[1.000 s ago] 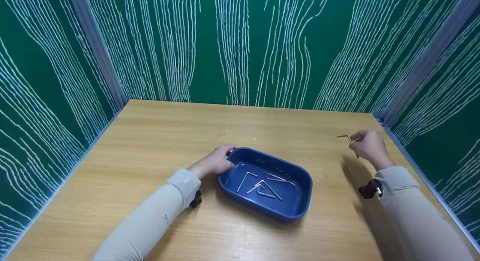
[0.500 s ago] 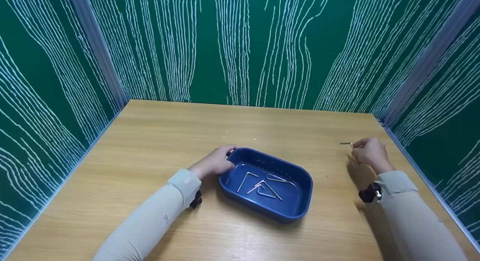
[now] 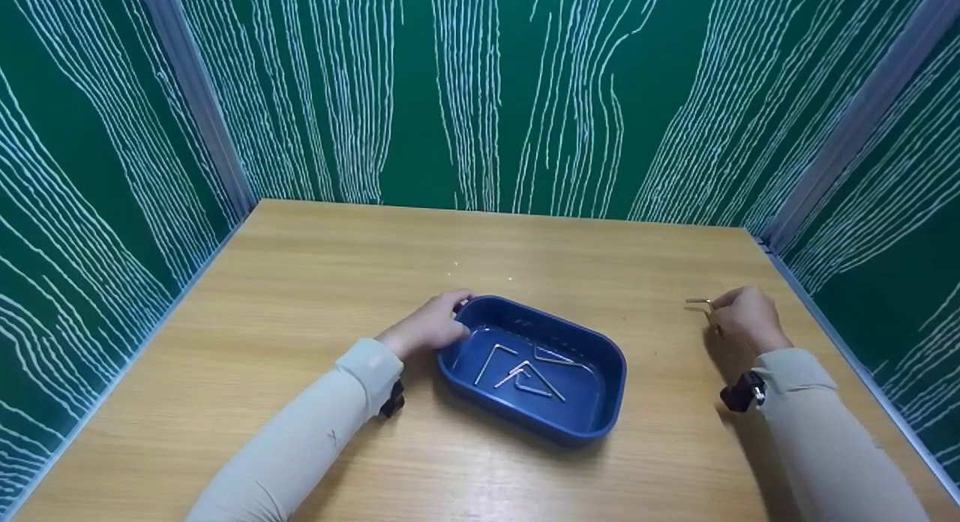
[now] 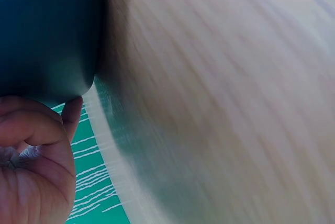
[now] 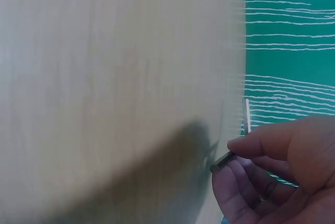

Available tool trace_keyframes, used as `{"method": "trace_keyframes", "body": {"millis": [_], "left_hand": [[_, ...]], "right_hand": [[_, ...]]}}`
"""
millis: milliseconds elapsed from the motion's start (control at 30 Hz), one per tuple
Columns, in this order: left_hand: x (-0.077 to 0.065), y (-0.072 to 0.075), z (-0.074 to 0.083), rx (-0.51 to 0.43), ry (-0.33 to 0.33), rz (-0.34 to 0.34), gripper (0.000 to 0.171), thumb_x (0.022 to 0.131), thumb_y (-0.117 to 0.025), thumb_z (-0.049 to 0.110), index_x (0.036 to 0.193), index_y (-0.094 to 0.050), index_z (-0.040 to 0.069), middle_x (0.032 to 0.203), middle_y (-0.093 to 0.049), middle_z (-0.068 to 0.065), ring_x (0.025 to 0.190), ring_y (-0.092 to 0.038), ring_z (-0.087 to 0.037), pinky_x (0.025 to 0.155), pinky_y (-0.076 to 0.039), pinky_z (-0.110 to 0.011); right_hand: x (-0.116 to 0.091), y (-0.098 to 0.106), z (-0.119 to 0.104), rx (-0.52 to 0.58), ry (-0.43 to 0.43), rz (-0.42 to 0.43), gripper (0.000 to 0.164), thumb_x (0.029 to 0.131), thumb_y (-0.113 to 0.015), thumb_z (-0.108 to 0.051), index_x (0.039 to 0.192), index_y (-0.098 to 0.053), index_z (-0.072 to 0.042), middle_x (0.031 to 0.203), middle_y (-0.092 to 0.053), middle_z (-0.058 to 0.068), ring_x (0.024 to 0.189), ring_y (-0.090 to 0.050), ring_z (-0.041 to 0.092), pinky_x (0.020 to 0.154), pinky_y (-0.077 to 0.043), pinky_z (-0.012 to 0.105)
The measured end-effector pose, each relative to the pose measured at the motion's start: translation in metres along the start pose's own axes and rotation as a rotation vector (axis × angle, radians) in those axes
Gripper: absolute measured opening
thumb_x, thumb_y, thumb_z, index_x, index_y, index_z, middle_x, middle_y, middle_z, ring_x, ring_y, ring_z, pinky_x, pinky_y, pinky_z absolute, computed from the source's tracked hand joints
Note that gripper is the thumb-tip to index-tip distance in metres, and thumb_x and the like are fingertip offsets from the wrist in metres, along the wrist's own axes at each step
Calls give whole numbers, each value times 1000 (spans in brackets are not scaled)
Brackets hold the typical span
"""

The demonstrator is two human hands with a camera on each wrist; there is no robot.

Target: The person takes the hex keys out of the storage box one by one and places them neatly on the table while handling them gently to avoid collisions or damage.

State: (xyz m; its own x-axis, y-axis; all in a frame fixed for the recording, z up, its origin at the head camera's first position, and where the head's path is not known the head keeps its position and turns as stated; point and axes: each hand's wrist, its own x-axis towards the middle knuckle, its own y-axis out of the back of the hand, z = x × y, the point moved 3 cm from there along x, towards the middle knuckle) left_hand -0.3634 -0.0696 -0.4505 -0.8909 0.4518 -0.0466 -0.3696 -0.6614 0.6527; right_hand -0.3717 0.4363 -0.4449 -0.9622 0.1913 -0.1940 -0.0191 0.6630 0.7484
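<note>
In the head view a blue plastic bin stands on the table, turned at an angle. My left hand grips its left end, thumb over the rim inside; the left wrist view has fingers against the outer wall. Several L-shaped hex keys lie loose on the bin's floor. Well to the right of the bin, my right hand pinches another hex key between thumb and fingers, close over the table. In the right wrist view that hex key sticks out past the fingertips.
The wooden table meets green panels with white wavy lines at the back and both sides. Metal posts stand at the back corners. A few small pale specks lie behind the bin.
My right hand has come down and slightly toward me with the hex key, nearer the tabletop. Left hand, bin and the keys inside stay put.
</note>
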Motion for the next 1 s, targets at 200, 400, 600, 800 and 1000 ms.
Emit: {"method": "trace_keyframes", "body": {"millis": [200, 400, 600, 800, 1000], "left_hand": [[-2, 0, 1, -10, -2, 2, 50, 91, -64, 0, 140, -62, 6, 141, -67, -21, 127, -64, -37, 108, -57, -54], [-2, 0, 1, -4, -6, 3, 56, 89, -65, 0, 145, -60, 5, 145, -65, -23, 133, -63, -39, 111, -54, -54], [-1, 0, 1, 4, 19, 7, 60, 90, -65, 1, 150, -57, 5, 149, -63, -24, 136, -61, -40, 115, -52, -55], [-2, 0, 3, 3, 20, 11, 62, 89, -65, 0, 150, -57, 5, 148, -63, -24, 135, -61, -39, 113, -53, -54], [-3, 0, 2, 2, 36, 7, 63, 91, -64, 1, 154, -54, 5, 153, -60, -24, 139, -59, -40, 117, -51, -55]], "right_hand": [[2, -3, 4, -49, 41, 40, 34, 95, -64, -2, 124, -69, 16, 112, -70, 26, 97, -62, 35, 70, -55, 29], [3, -4, 6, -103, 43, 62, 31, 93, -67, -3, 117, -72, 15, 105, -75, 24, 94, -65, 34, 66, -54, 27], [1, -5, 5, -55, -31, -10, 40, 97, -62, -2, 132, -66, 16, 130, -64, 33, 109, -60, 39, 73, -55, 28], [0, -4, 5, -51, -24, -17, 38, 97, -59, -2, 130, -68, 15, 123, -63, 30, 107, -58, 38, 71, -54, 30], [0, -5, 6, -13, -27, -29, 36, 94, -62, -2, 126, -71, 12, 117, -64, 24, 107, -55, 38, 71, -53, 31]]}}
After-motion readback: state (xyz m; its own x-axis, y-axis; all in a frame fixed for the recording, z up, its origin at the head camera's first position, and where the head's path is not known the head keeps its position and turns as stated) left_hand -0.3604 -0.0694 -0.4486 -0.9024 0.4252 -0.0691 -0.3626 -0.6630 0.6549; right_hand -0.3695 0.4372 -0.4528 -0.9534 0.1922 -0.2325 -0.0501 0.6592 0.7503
